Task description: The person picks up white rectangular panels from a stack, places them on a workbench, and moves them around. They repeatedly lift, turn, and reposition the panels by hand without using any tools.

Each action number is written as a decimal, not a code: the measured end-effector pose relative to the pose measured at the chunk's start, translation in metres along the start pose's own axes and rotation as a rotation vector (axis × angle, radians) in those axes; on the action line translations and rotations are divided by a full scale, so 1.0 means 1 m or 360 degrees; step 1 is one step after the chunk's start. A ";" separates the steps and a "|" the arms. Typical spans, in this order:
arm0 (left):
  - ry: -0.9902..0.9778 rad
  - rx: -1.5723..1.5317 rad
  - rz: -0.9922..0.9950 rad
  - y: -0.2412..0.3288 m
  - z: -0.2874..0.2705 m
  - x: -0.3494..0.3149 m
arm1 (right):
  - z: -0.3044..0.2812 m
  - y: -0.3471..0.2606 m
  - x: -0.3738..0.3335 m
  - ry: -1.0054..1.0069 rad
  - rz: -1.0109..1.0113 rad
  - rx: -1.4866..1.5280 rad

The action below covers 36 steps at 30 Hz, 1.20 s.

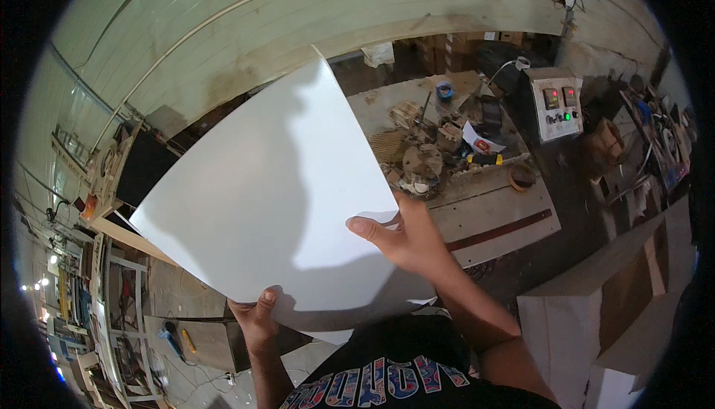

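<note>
A large white panel (231, 178) with a smooth face is held up in front of me, tilted, its near edge close to my body. My left hand (257, 321) grips its lower left edge, thumb on the face and fingers hidden behind. At its right edge my right hand (402, 238) holds on in the same way, thumb lying on the white surface and the other fingers mostly out of sight. A shadow falls across much of the panel.
Beyond the panel stands a cluttered workbench (499, 226) with tools, scraps and a roll of blue tape (444, 90). A control box (557, 103) with lit displays is at the right. Large white boards (558, 327) lean at lower right; a rack (123, 319) stands left.
</note>
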State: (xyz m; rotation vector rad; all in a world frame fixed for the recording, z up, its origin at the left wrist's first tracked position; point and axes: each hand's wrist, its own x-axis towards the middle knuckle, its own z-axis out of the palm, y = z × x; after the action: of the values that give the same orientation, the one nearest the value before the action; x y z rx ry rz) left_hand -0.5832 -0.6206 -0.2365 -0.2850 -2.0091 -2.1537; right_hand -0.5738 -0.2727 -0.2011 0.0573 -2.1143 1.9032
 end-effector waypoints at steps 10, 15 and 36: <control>0.0106 0.0145 -0.0034 0.016 0.014 -0.006 | 0.000 -0.001 -0.002 0.0163 -0.0196 -0.0115; 0.0050 0.0155 -0.0002 0.016 0.012 -0.003 | 0.003 0.005 -0.001 0.0219 -0.0218 -0.0117; 0.0062 0.0195 0.0067 0.037 0.025 -0.018 | -0.006 -0.032 0.014 0.0210 -0.0272 -0.0033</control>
State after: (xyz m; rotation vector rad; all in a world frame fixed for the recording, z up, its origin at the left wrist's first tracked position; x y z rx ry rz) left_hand -0.5559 -0.5983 -0.2043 -0.2629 -2.0839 -1.9862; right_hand -0.5788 -0.2683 -0.1664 0.1015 -1.9752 1.7377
